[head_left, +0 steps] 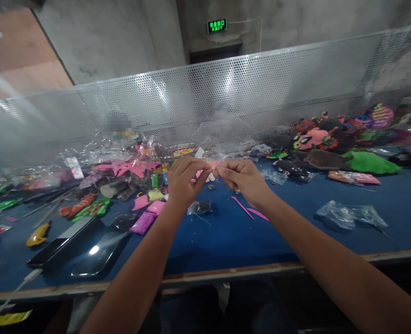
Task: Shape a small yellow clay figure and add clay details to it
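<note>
My left hand (pixel 186 181) and my right hand (pixel 245 178) meet above the middle of the blue table. Both are closed in a pinch, with fingertips almost touching. Between them shows a small pink piece (pixel 214 164), blurred and mostly covered by the fingers, perhaps soft clay. Thin magenta strips (pixel 243 207) lie on the table below my right hand. Under my left hand rests a small dark lump in clear wrap (pixel 200 207). Pink and purple packets (pixel 143 223) are left of my left wrist.
Two dark phone-like devices (pixel 103 248) lie at the front left, one with a white cable (pixel 26 280). Clay-like figures (pixel 315 141) are heaped at the back right. Crumpled clear plastic (pixel 349 215) sits at right. A perforated metal screen (pixel 247 88) stands behind the table.
</note>
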A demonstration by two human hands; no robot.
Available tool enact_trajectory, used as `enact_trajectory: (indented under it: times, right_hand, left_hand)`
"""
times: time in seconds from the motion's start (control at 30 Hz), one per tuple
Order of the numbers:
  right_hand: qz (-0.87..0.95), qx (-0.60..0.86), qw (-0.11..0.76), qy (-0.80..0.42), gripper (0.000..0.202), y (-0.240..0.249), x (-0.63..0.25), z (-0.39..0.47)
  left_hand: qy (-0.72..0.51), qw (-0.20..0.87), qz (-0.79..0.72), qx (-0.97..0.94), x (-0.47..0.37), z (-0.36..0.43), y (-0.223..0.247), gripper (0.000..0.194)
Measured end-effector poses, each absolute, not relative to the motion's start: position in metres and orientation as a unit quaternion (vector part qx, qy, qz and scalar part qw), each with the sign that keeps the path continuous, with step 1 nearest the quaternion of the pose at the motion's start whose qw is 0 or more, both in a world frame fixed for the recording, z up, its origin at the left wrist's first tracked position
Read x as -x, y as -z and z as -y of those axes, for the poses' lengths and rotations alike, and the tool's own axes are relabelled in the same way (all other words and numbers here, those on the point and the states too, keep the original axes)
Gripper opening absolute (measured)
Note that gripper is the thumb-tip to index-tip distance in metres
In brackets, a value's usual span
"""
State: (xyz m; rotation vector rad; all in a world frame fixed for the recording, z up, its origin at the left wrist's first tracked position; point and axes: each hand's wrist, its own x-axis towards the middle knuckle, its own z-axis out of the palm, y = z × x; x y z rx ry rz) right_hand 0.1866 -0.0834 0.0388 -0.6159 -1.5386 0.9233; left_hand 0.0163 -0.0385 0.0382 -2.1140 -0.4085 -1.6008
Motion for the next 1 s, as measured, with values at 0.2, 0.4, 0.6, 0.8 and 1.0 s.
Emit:
enact_trajectory:
  times: [0.2, 0.4, 0.6, 0.8, 1.0]
  right_hand:
    - [0.609, 0.211, 0.603, -0.469, 0.022, -0.042, -0.183, 0.094]
    - [0.629, 0.238, 0.612, -0.416, 0.027, -0.044, -0.187, 0.102]
    - [0.704, 0.279, 0.539, -0.37, 0.027, -0.047, -0.199, 0.118]
    - [0.725, 0.303, 0.512, -0.347, 0.029, -0.047, -0.2, 0.136]
    - [0.744, 0.339, 0.522, -0.243, 0.027, -0.046, -0.2, 0.147]
  left_hand:
    - [0.609, 0.164, 0.148, 0.762, -0.024, 0.052, -0.04, 0.003]
    - [0.594, 0.097, 0.168, 0.781, -0.025, 0.07, -0.046, 0.005]
    - [0.526, -0.054, 0.197, 0.825, -0.015, 0.085, -0.055, 0.007]
    - [0.497, -0.134, 0.215, 0.83, -0.015, 0.098, -0.054, 0.014]
    - [0.508, -0.168, 0.233, 0.812, -0.02, 0.112, -0.049, 0.017]
